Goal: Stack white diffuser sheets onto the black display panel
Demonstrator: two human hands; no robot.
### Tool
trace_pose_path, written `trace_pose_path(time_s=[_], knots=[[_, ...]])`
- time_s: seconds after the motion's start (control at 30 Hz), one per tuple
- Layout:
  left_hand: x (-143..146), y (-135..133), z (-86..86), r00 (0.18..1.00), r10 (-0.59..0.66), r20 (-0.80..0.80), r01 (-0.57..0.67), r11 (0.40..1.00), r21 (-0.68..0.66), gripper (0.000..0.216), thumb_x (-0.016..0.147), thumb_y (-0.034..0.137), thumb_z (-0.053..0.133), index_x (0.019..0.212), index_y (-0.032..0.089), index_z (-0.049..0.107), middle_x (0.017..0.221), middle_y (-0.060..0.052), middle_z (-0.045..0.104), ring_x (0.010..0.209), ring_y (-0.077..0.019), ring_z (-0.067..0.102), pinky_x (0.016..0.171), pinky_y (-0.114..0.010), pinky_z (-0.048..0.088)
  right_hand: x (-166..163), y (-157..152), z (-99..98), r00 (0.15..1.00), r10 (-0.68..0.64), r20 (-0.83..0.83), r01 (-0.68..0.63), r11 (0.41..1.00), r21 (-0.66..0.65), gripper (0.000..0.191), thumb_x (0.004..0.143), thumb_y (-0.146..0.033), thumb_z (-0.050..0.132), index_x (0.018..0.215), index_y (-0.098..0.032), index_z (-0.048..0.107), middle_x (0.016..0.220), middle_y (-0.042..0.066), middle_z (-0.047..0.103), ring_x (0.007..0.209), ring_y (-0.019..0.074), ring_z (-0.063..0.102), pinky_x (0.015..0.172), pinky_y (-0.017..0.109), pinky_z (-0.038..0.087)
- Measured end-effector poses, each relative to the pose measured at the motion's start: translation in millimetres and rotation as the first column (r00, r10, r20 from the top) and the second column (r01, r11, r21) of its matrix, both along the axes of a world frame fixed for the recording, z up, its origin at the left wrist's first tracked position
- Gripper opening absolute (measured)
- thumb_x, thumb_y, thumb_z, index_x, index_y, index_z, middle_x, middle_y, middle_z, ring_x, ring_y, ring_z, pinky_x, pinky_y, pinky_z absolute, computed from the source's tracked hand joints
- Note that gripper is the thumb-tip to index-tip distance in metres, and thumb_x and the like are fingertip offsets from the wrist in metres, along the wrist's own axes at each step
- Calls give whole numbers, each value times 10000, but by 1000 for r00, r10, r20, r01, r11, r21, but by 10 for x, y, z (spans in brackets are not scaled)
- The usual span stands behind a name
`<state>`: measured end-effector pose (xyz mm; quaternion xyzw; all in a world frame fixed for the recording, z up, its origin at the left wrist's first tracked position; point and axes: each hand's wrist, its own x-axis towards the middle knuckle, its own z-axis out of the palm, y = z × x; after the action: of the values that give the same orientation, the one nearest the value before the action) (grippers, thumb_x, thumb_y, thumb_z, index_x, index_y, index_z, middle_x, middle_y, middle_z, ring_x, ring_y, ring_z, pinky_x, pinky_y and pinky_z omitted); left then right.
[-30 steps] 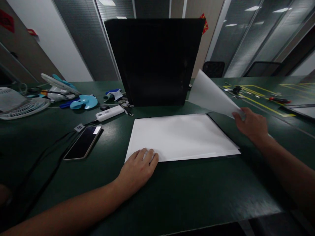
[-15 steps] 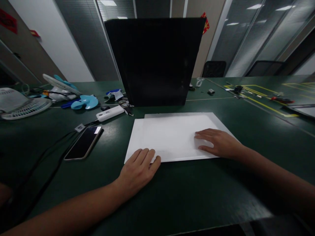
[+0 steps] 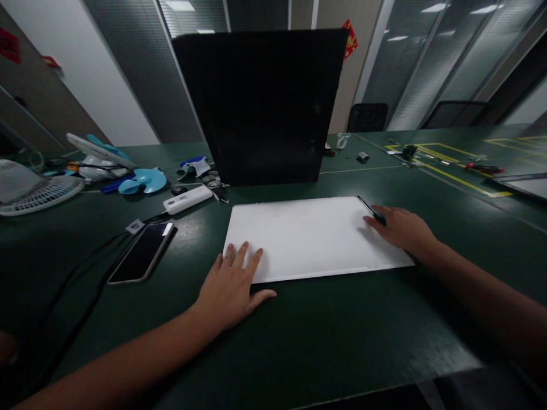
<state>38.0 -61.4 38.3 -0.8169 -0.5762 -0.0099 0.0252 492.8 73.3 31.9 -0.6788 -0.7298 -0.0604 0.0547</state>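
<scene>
A flat white sheet [image 3: 299,233], looking like paper, lies on the dark green table in front of me. Across its near left corner rests my left hand [image 3: 228,287], fingers spread and thumb stretched out below the near edge. My right hand [image 3: 399,228] is at the right edge, thumb over the top and the other fingers on the outer side, closed about the edge. Between thumb and forefinger runs a narrow dark strip [image 3: 376,215]; whether it is a separate thing I cannot tell. The undersides of the right fingers are hidden.
Behind the sheet stands a large black panel [image 3: 269,108]. To the left lie a phone [image 3: 142,253], a white power bank [image 3: 188,200] with a cable, blue fan blades [image 3: 143,180] and a white fan grille [image 3: 43,196]. Yellow tape [image 3: 465,180] marks the table at right.
Two offset white layers showed earlier; now one outline shows. My left hand has spread its fingers. My right hand has shifted from the sheet's surface to its right edge.
</scene>
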Motion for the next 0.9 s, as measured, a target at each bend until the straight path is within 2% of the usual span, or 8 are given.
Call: trace_pose_path(time_s=[0.07,0.2,0.43,0.57,0.63,0.7,0.8,0.9], knots=[[-10,7,-23,1000,-23,3,23,1000,-11,849,946,742,547,1583,185,476,1642,-227,419,1492,-517,385,1170,-670,391,84,23,9,995,-89,35,91,993,-70,847,981,-770,256,1461,-190,642,1204,200,733,982,374,714,829,558,568],[-12,1,-73,999,-46,19,46,999,17,739,1007,650,488,1575,177,483,1653,-205,412,1519,-480,359,1208,-651,349,28,-23,34,991,-99,94,109,988,-105,863,974,-782,200,1390,-213,698,1093,191,754,895,349,719,798,533,563],[9,-15,-118,996,-62,65,62,998,9,734,1040,590,445,1633,167,355,1729,-189,243,1596,-404,204,1252,-672,233,-281,-160,64,986,-33,164,60,985,-162,864,978,-771,165,1287,-190,725,1130,184,747,916,346,719,821,550,560],[13,-19,-132,993,-63,103,61,998,24,774,1025,599,474,1642,157,323,1740,-194,200,1606,-405,164,1245,-680,238,-280,-164,23,995,-8,100,20,993,-120,868,957,-804,224,1377,-199,683,1252,191,721,1004,359,714,879,573,553],[6,-17,-144,991,-72,111,70,997,22,753,1027,595,482,1631,166,347,1730,-190,244,1601,-406,190,1241,-689,236,-228,-142,-3,999,-45,3,45,995,-84,884,936,-824,291,1422,-186,662,1228,206,727,1034,386,709,916,609,532],[-7,-11,-159,990,-80,115,79,997,17,713,1038,576,480,1618,177,372,1715,-185,292,1596,-400,216,1237,-695,236,-146,-101,-15,964,-111,-242,99,993,-62,835,894,-809,459,1381,-171,688,1182,204,742,1067,399,697,976,618,502],[-28,5,-177,989,-87,121,84,996,28,659,1053,550,474,1601,191,402,1703,-175,327,1592,-391,235,1231,-692,247,4,-11,1,758,-185,-625,165,982,-91,615,841,-640,685,1225,-163,742,1173,181,752,1095,352,686,1024,517,501],[-36,15,-172,989,-85,121,82,996,27,638,1059,535,471,1594,192,409,1695,-171,346,1587,-392,246,1224,-692,255,115,76,47,581,-226,-782,207,970,-126,485,849,-448,712,1223,-139,709,1199,187,743,1071,286,699,963,398,547]])
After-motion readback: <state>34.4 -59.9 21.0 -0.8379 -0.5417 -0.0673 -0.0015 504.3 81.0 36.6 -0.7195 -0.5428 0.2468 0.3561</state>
